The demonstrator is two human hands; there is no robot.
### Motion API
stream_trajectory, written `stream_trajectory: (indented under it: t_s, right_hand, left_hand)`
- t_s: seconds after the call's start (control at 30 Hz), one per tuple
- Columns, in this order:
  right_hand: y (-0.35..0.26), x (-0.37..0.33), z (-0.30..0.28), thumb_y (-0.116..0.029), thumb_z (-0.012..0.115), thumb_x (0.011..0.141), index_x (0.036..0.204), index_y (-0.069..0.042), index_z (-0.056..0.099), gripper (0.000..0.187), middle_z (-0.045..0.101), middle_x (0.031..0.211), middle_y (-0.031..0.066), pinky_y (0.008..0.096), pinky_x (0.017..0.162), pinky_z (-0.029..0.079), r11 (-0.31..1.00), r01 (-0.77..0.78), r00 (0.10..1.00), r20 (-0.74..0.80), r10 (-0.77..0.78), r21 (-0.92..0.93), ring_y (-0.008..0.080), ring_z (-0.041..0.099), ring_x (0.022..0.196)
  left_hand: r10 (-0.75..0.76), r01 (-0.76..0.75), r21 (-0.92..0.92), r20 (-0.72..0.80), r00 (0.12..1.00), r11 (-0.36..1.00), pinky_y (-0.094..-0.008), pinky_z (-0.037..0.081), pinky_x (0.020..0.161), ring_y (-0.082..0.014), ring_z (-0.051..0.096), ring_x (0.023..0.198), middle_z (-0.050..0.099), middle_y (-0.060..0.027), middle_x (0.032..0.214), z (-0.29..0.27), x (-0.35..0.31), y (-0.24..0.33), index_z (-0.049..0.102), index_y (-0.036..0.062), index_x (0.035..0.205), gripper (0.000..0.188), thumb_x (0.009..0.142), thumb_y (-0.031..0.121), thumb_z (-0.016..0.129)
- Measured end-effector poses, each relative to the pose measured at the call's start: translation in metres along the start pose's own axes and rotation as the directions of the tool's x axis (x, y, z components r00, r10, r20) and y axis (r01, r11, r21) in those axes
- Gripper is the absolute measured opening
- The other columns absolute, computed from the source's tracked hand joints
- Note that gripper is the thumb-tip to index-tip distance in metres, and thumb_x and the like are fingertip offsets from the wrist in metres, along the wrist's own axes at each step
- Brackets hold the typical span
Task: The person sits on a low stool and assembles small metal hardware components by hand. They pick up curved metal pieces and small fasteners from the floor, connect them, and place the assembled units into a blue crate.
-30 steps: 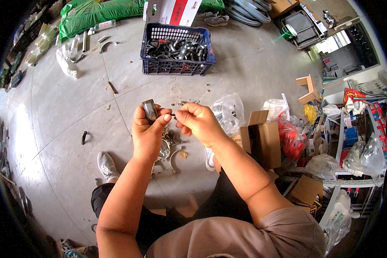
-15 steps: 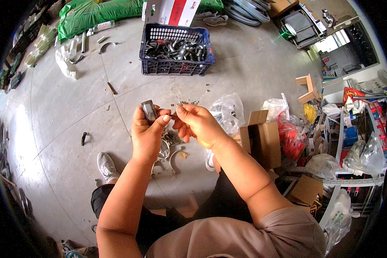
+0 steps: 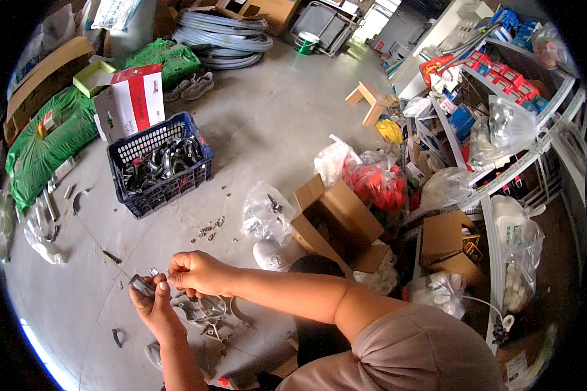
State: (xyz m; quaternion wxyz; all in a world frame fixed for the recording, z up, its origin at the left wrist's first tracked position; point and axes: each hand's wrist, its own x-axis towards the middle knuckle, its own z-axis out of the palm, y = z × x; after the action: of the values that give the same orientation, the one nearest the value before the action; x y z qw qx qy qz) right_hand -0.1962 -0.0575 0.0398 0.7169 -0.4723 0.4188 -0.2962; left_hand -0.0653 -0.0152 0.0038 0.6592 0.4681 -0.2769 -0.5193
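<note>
In the head view, the dark grey, smooth-sided metal piece (image 3: 141,285) is in the person's left hand (image 3: 154,306), above the grey concrete floor (image 3: 274,124). The left hand is wrapped around it, thumb on the near side and fingers behind. The right hand (image 3: 199,272) is right beside it, fingers curled and thumb drawn in to the forefinger; whether a small part is pinched there I cannot tell, as the fingertips hide it.

The piece looks stiff and hard, small enough for 1 hand, probably with some weight but easy to carry. It is unlikely to break; its smooth faces could slip, more so if oily. The best hold seems to be across the broad sides, as the left hand has it, leaving the end toward the right hand free for 2 fingertips.

Below the hands lies a loose heap of curved, silvery metal bands (image 3: 209,311). Farther off are scattered small metal bits (image 3: 209,229) and a navy-blue, slotted plastic crate (image 3: 176,188) holding dark, curved metal parts (image 3: 166,159).
</note>
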Motion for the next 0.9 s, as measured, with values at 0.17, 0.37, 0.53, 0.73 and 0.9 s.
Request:
stream_trajectory:
  t_s: [0.17,0.37,0.53,0.73,0.9]
  right_hand:
    - [0.011,0.002,-0.003,-0.008,0.058,0.078,0.073,-0.003,0.049,0.011,0.051,0.065,0.0031,0.0277,0.048,0.042,0.922,0.296,0.948,-0.045,-0.316,-0.249,0.0141,0.051,0.056]
    - [0.012,0.000,-0.004,-0.004,0.056,0.072,0.072,-0.004,0.048,0.007,0.049,0.071,0.0101,0.0362,0.058,0.042,0.506,0.582,0.704,0.082,-0.706,-0.637,0.0290,0.053,0.067]
    - [0.015,0.001,-0.004,-0.004,0.052,0.073,0.070,-0.005,0.048,0.004,0.049,0.073,0.0104,0.0376,0.058,0.043,0.357,0.664,0.611,0.201,-0.766,-0.658,0.0304,0.052,0.068]
    - [0.016,0.001,-0.004,-0.001,0.060,0.070,0.076,-0.004,0.054,0.009,0.053,0.076,0.0085,0.0321,0.060,0.045,0.512,0.609,0.695,0.098,-0.712,-0.606,0.0270,0.055,0.070]
    - [0.006,0.003,-0.006,-0.001,0.061,0.073,0.075,-0.003,0.055,0.006,0.056,0.068,0.0045,0.0264,0.056,0.043,0.807,0.444,0.869,-0.033,-0.494,-0.391,0.0144,0.054,0.062]
  left_hand:
    - [-0.022,0.022,0.017,0.002,1.000,1.000,-0.0247,0.041,0.074,-0.0117,0.051,0.081,0.055,-0.0033,0.088,-0.003,-0.001,-0.004,0.045,0.0061,0.095,0.021,0.079,0.000,0.058]
    - [-0.070,0.070,0.016,-0.015,0.997,0.997,-0.0216,0.038,0.061,-0.0079,0.047,0.068,0.052,0.0006,0.077,0.005,-0.002,0.003,0.046,0.0080,0.091,0.015,0.082,0.009,0.058]
    - [-0.096,0.096,-0.048,-0.017,0.995,0.994,-0.0190,0.033,0.051,-0.0053,0.042,0.057,0.048,0.0032,0.066,0.009,-0.005,0.005,0.048,0.0094,0.087,0.012,0.084,0.016,0.057]
    - [-0.216,0.224,-0.138,0.072,0.974,0.965,-0.0197,0.036,0.052,-0.0066,0.045,0.058,0.050,0.0020,0.068,0.003,0.001,0.004,0.051,0.0085,0.086,0.009,0.084,0.015,0.057]
    - [-0.199,0.226,-0.195,0.150,0.968,0.954,-0.0197,0.039,0.055,-0.0075,0.050,0.061,0.054,0.0002,0.072,0.002,-0.001,0.006,0.052,0.0067,0.090,0.011,0.083,0.013,0.057]
